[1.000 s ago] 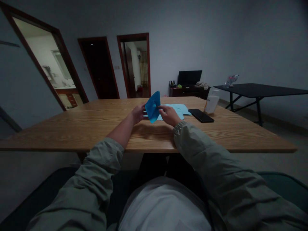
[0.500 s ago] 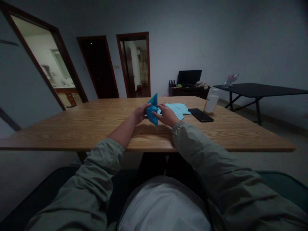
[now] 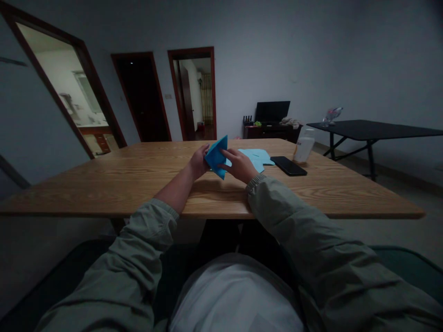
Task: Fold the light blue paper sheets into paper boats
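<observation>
A folded piece of blue paper (image 3: pixel 216 157) is held above the wooden table (image 3: pixel 145 177), its pointed corners facing up and down. My left hand (image 3: pixel 199 162) grips it from the left side, with part of the fingers hidden behind the paper. From the right, my right hand (image 3: pixel 239 165) pinches its near face and right edge between thumb and fingers. Light blue paper pieces (image 3: pixel 258 158) lie on the tabletop just beyond my right hand.
A black phone (image 3: pixel 288 166) lies right of the paper pieces. Behind it stands a translucent bottle (image 3: pixel 304 146). Farther off are a black folding table (image 3: pixel 374 129) at right and a screen (image 3: pixel 272 111) on a dark cabinet.
The blue paper has turned and flattened: its bulging, opened middle now shows as a smoother diamond-like face. My left fingers have shifted behind it. The other things have stayed in place.
</observation>
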The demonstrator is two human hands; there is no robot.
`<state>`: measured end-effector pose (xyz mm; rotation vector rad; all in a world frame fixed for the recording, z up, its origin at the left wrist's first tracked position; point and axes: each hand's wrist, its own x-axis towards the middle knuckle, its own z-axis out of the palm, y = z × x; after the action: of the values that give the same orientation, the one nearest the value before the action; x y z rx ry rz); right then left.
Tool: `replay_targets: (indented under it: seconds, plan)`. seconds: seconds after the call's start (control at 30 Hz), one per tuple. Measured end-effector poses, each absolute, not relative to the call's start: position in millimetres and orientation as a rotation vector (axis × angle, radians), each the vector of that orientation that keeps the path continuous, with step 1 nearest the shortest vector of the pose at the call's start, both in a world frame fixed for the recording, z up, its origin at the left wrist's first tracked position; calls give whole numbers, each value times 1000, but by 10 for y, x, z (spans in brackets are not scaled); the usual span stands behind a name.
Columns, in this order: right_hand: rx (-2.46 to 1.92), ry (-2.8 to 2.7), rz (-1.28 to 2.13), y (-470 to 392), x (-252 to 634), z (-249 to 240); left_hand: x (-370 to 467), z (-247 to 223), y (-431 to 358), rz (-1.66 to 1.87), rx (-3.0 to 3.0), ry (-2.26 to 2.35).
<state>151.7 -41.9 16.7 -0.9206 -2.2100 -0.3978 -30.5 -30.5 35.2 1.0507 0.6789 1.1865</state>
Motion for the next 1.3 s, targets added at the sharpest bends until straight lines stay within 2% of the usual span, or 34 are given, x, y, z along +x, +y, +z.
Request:
replay_targets:
  seconds: [0.63, 0.93, 1.3]
  plan:
    - [-1081, -2280, -451, -568, 1491, 240, -301, 274, -239, 1170, 1101, 691]
    - [-1031, -2268, -430, -536, 1443, 202, -286, 225, -191, 1323, 1033, 800]
    - [-1052, -2261, -457, -553, 1412, 216, -208, 278, -270, 1345, 1051, 652]
